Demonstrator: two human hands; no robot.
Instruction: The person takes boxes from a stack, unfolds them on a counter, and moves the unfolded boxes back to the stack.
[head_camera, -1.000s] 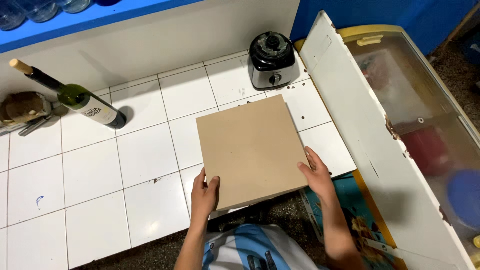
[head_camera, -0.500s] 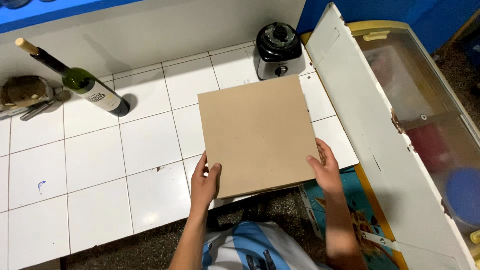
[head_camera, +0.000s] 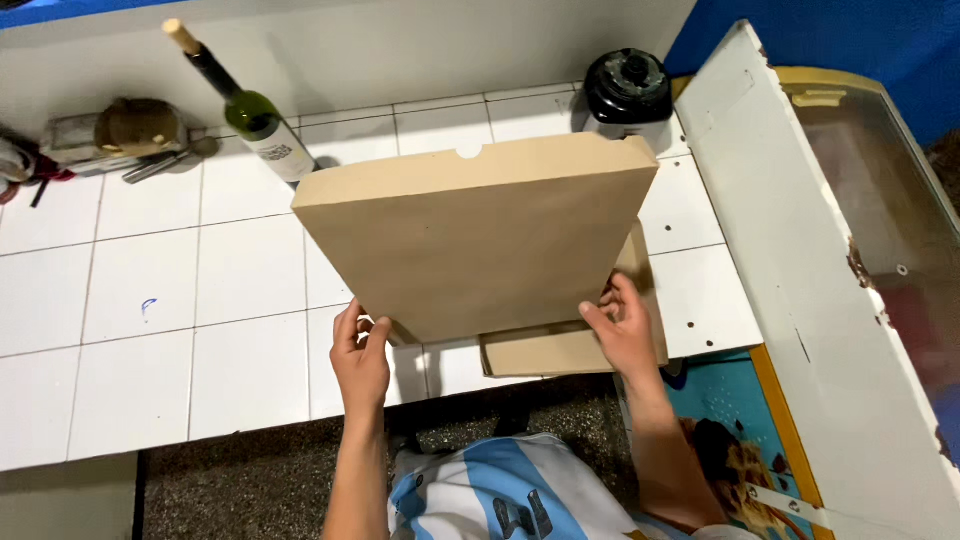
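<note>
Left hand (head_camera: 361, 357): fingers closed on the near left corner of the cardboard box lid (head_camera: 480, 235), thumb on the outer face. Right hand (head_camera: 626, 333): fingers curled on the lid's near right edge, just above the box base (head_camera: 570, 345). Both hands therefore hold the lid, neither is free.

Lid: flat, brown, square, tilted up steeply, with its far edge raised toward the wall and its near edge low. A small half-round notch shows in the middle of the far edge. The base lies flat on the white tiled counter (head_camera: 190, 300) at the counter's front edge, mostly hidden behind the lid; only its near right part shows.

Surroundings: a green wine bottle (head_camera: 245, 107) with a cork leans at the back left of the counter, just beyond the lid's left corner. A black round appliance (head_camera: 628, 86) stands at the back right. A white chest freezer (head_camera: 800, 260) with a glass top adjoins the counter on the right.
</note>
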